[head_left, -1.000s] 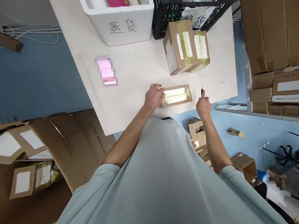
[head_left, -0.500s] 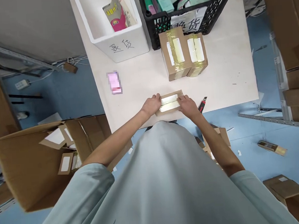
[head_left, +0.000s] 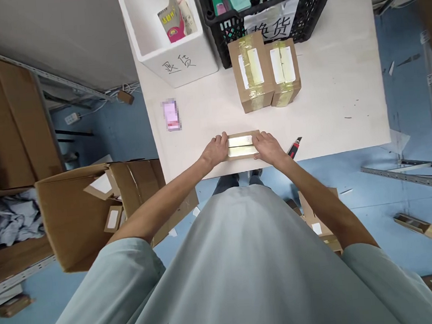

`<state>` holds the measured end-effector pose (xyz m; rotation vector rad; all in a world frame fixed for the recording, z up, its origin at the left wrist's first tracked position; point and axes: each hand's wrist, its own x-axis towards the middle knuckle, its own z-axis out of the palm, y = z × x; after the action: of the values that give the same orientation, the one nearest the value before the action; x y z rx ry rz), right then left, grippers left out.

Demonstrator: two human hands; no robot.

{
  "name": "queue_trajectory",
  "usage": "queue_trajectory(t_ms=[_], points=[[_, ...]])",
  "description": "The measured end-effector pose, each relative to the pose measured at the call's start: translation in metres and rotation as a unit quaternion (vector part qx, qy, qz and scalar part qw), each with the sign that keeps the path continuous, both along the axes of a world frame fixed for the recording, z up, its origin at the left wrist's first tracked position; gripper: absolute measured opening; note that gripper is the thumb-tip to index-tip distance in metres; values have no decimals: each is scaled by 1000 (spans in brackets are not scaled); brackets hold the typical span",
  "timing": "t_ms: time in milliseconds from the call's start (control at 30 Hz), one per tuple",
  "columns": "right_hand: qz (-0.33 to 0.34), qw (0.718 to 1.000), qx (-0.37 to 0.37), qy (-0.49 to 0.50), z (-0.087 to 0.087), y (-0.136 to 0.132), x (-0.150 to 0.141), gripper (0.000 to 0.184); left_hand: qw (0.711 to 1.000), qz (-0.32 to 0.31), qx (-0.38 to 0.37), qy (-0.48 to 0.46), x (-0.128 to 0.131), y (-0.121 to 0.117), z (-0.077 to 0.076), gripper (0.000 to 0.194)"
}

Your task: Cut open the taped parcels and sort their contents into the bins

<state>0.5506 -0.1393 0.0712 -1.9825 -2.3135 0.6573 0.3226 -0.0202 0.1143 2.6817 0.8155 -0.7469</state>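
Note:
A small cardboard box [head_left: 240, 146] with a white label and a slit along the middle of its top lies at the table's front edge. My left hand [head_left: 215, 150] grips its left end, fingers curled over the side. At the right end, my right hand [head_left: 267, 147] holds it the same way, fingers bent onto the top. A red and black utility knife [head_left: 294, 148] rests on the table just right of my right hand, touching neither hand. Behind the box stand two taped cardboard boxes [head_left: 253, 74] [head_left: 284, 74], side by side.
On the white table [head_left: 326, 98] stand a white foam bin [head_left: 189, 64] holding packets and a black crate [head_left: 302, 20] with green boxes. A pink item [head_left: 172, 115], blurred, lies left. A large open carton [head_left: 78, 222] with box scraps stands left of the table; more cartons lie on the floor.
The whole view has shifted slightly. The small box is turned a little straighter to the table edge, with both hands still on its ends.

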Motion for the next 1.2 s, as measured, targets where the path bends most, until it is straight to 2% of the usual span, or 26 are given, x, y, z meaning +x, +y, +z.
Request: queue_trajectory(t_ms=[67, 100, 200, 267, 333, 400, 433, 500, 567, 633, 667, 767, 833, 900, 1000, 1100, 1200], points=[[-4, 1000, 10, -26, 0, -12, -5, 28, 1000, 14, 7, -2, 1, 3, -2, 58], [-8, 999, 11, -35, 0, -19, -7, 26, 999, 32, 5, -6, 3, 6, -4, 55], [-26, 999, 13, -44, -5, -38, -14, 39, 992, 124, -15, -31, 5, 21, -12, 44], [-51, 998, 21, -33, -11, -50, -17, 40, 976, 201, -34, -77, 4, 33, -21, 43], [-91, 995, 42, -4, -19, -62, -20, 34, 948, 272, -56, -153, 0, 44, -32, 47], [-136, 988, 60, 45, -27, -72, -22, 26, 903, 353, -77, -232, -8, 49, -44, 55], [-158, 983, 60, 75, -31, -77, -23, 29, 872, 404, -88, -261, -13, 48, -49, 62], [-201, 968, 44, 141, -36, -86, -25, 41, 798, 510, -129, -293, -27, 41, -55, 80], [-253, 946, 32, 202, -37, -91, -27, 54, 726, 573, -226, -306, -45, 26, -57, 89], [-317, 913, 34, 254, -36, -93, -31, 71, 658, 555, -388, -328, -63, 10, -54, 85], [-350, 895, 39, 275, -35, -93, -33, 80, 631, 545, -438, -336, -72, 3, -53, 85], [-431, 841, 49, 324, -35, -91, -44, 90, 574, 546, -493, -360, -91, -12, -51, 86], [-469, 805, 43, 361, -37, -91, -59, 91, 553, 557, -505, -358, -97, -17, -51, 86], [-504, 763, 38, 403, -37, -98, -79, 97, 556, 549, -516, -350, -100, -21, -51, 84], [-560, 703, 62, 433, -30, -123, -117, 104, 601, 504, -521, -338, -100, -28, -47, 83], [-627, 644, 120, 421, -14, -166, -155, 95, 657, 426, -541, -306, -93, -39, -38, 86], [-704, 568, 188, 383, 8, -223, -192, 88, 706, 318, -576, -263, -70, -55, -26, 87]])
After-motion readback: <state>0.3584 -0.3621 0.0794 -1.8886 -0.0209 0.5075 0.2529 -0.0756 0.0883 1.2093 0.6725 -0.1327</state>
